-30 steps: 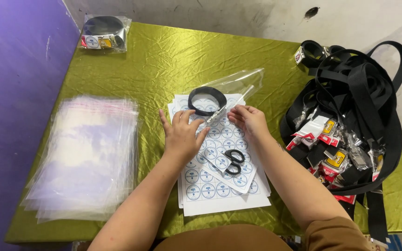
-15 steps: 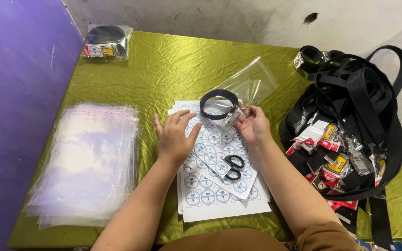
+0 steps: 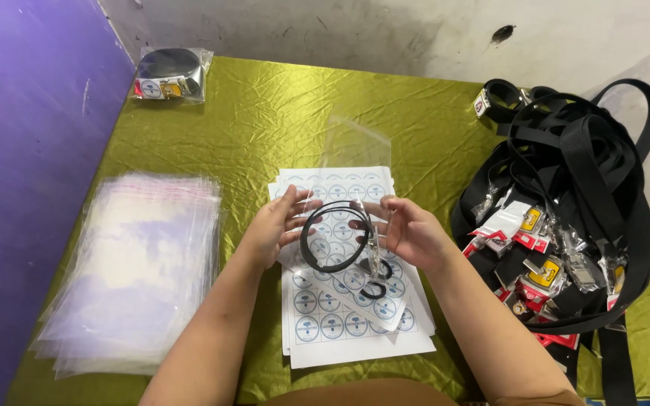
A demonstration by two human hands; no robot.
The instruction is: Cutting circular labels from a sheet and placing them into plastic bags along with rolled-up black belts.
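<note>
Both my hands hold a clear plastic bag (image 3: 355, 150) upright above the sticker sheets. Inside it is a coiled black belt (image 3: 336, 234) with a metal buckle at its right side. My left hand (image 3: 276, 225) grips the bag's left edge beside the coil. My right hand (image 3: 408, 233) grips the right edge near the buckle. Beneath lie white sheets of round blue-and-white stickers (image 3: 340, 308), and a pair of black-handled scissors (image 3: 376, 282) rests on them, partly hidden by the bag.
A stack of clear plastic bags (image 3: 133, 271) lies at the left on the green-gold cloth (image 3: 265, 113). A bagged belt (image 3: 171, 74) sits at the far left corner. A heap of black belts with tags (image 3: 566, 218) fills the right side. A purple wall stands at the left.
The bag with the coiled belt was lifted off the sticker sheets and turned upright between both hands. The scissors stayed on the sheets.
</note>
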